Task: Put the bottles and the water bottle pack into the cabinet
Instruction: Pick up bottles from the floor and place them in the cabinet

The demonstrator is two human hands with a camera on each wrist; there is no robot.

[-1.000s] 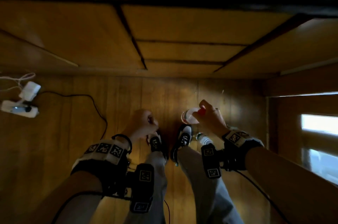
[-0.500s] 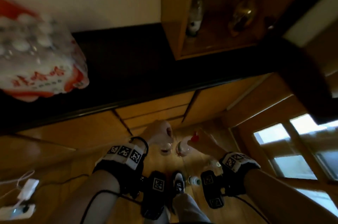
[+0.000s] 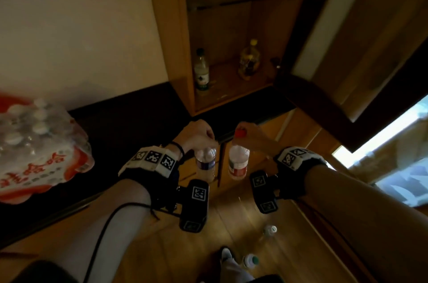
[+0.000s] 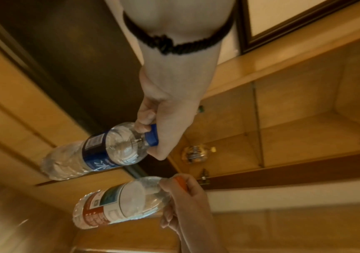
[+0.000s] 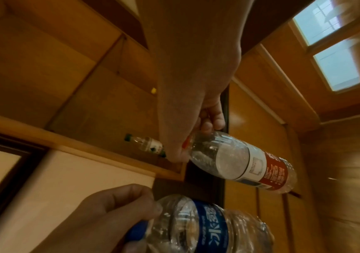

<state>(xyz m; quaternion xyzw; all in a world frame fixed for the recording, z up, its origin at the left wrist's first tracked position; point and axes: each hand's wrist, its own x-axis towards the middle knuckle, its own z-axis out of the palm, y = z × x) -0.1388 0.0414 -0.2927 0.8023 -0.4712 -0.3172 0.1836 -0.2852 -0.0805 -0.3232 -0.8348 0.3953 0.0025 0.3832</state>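
My left hand (image 3: 206, 140) grips the blue cap of a clear blue-label bottle (image 3: 205, 163), which hangs below it. My right hand (image 3: 242, 135) pinches the red cap of a red-label bottle (image 3: 238, 163) beside it. Both bottles hang in front of the dark countertop (image 3: 129, 125), below the open cabinet (image 3: 188, 56). The left wrist view shows the blue-label bottle (image 4: 96, 154) held at its neck, and the right wrist view shows the red-label bottle (image 5: 250, 164) the same way. The wrapped water bottle pack (image 3: 39, 153) lies on the countertop at the left.
Inside the cabinet stand a green-cap bottle (image 3: 201, 72) and a yellow-cap bottle (image 3: 249, 60). Its door (image 3: 347, 51) hangs open to the right. Two more bottles (image 3: 268, 230) (image 3: 251, 260) stand on the wooden floor near my shoe. A window (image 3: 393, 155) is at the right.
Both hands have risen from the floor to counter height, each carrying a bottle. The view has swung up from the floor to the open cabinet.
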